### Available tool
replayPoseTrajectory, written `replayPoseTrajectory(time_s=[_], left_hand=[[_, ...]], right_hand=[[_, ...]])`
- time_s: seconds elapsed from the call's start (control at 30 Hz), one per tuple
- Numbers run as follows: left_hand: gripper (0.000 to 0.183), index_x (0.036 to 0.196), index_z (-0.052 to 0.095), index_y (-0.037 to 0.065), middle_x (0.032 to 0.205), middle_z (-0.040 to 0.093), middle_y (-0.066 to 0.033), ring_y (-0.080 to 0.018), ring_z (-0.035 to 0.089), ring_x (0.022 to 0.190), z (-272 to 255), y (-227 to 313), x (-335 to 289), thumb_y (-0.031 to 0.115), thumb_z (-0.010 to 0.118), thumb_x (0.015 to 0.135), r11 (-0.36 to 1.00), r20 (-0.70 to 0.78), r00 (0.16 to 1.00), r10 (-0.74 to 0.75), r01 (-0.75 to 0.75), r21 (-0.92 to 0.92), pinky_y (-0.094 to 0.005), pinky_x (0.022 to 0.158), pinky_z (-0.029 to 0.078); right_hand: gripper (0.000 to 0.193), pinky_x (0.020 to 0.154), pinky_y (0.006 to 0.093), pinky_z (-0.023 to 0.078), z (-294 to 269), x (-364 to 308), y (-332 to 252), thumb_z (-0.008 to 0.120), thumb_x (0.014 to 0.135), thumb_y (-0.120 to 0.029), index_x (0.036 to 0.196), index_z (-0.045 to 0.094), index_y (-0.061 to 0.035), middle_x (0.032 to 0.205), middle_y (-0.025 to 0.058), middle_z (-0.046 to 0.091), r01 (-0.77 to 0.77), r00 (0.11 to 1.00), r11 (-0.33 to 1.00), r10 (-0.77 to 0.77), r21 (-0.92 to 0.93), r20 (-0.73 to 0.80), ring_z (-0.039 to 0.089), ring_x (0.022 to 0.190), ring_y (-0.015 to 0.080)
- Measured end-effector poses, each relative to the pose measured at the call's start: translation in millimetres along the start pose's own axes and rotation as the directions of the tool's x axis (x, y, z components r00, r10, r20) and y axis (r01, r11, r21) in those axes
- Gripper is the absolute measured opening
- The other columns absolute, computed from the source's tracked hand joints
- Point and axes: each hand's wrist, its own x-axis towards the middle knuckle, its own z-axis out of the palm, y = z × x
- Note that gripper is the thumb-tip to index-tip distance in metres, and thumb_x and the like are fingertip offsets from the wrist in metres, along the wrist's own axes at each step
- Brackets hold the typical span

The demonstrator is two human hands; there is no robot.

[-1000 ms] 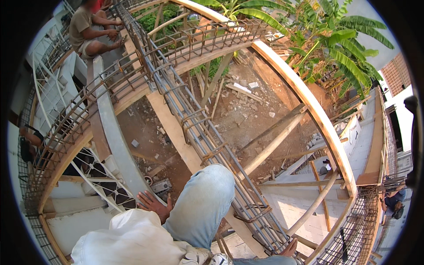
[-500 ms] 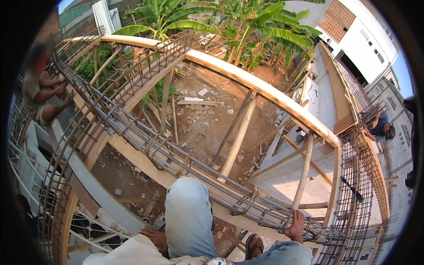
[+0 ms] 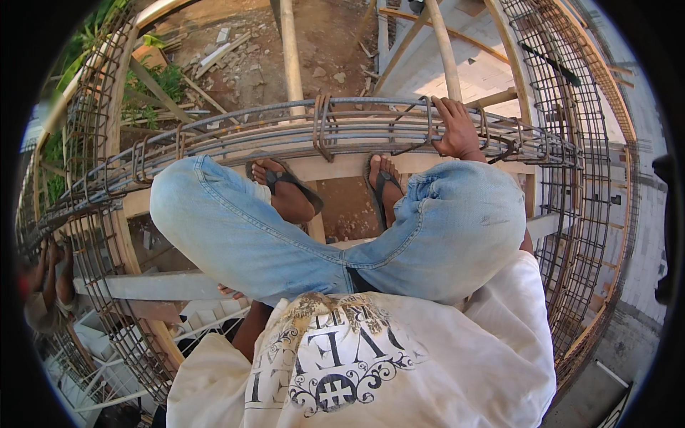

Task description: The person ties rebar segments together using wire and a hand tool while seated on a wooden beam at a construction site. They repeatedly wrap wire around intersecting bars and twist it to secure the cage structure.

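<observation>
My right hand is closed over the top bars of a long reinforcing-bar cage, beside one of its bent stirrups. The cage runs across in front of my knees. Beside my left thigh, my left hand rests at a pale grey beam. Only a few of its fingers show, stretched out; the leg and shirt hide the rest. My feet, in dark flip-flops, stand at the cage's near side, by a timber board.
Wooden poles rise beyond the cage, over bare earth with rubble. More rebar cages stand at the right and left. At the far left, another person's arms reach up to the bars. Below my feet there is a drop to the ground.
My view has tilted down toward my legs and shirt. Both knees are now spread wide, and both flip-flops show. My right hand still holds the bars; the left stays by the grey beam.
</observation>
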Motion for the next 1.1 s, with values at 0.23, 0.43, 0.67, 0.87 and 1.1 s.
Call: replayPoseTrajectory(time_s=[0.23,0.43,0.67,0.87,1.1], left_hand=[[0.076,0.136,0.041,-0.011,0.141,0.043,-0.0289,-0.0376,0.052,0.116,24,94,-77,0.045,0.063,0.089,0.716,0.843,0.529,0.097,0.551,-0.428,-0.0502,0.090,0.045],[0.070,0.133,0.044,-0.011,0.138,0.047,-0.0282,-0.0365,0.058,0.110,45,131,-90,0.041,0.063,0.090,0.415,0.974,0.203,0.099,0.882,-0.225,-0.0484,0.085,0.050],[0.063,0.130,0.048,-0.011,0.135,0.052,-0.0273,-0.0351,0.064,0.103,2,95,-6,0.036,0.063,0.091,0.234,0.841,0.535,-0.082,0.831,-0.506,-0.0464,0.080,0.056],[0.044,0.131,0.054,0.000,0.124,0.064,-0.0132,-0.0243,0.058,0.123,-118,188,142,0.032,0.056,0.101,0.310,0.188,0.981,0.041,0.166,-0.936,-0.0432,0.107,0.040],[0.089,0.145,0.042,0.003,0.143,0.049,-0.0214,-0.0346,0.049,0.131,-150,382,102,0.031,0.084,0.072,0.257,0.353,0.026,0.935,-0.735,-0.628,-0.0422,0.111,0.038]], right_hand=[[0.078,0.111,0.0478,0.035,5,-5,4,0.071,0.072,-0.027,0.142,0.044,-0.0052,0.130,0.0192,0.052,-0.003,0.998,1.000,0.003,-0.004,-0.055,0.048,0.123,0.0373],[0.084,0.115,0.0494,0.031,-3,-5,-4,0.075,0.067,-0.020,0.143,0.043,-0.0030,0.132,0.0194,0.051,-0.041,0.999,0.998,0.042,0.046,-0.021,0.046,0.126,0.0370],[0.089,0.118,0.0497,0.027,15,-4,13,0.079,0.074,-0.034,0.147,0.036,-0.0084,0.138,0.0165,0.046,-0.035,0.997,0.999,0.038,-0.038,0.070,0.042,0.132,0.0358],[0.101,0.117,0.0486,0.029,-22,19,20,0.079,0.073,-0.048,0.153,0.031,-0.0081,0.151,0.0197,0.041,-0.016,0.923,1.000,0.009,0.016,0.384,0.038,0.140,0.0374],[0.100,0.105,0.0415,0.046,-134,104,-25,0.076,0.072,-0.060,0.141,0.046,0.0056,0.130,0.0296,0.059,-0.028,0.741,1.000,0.030,-0.013,0.671,0.058,0.122,0.0399]])
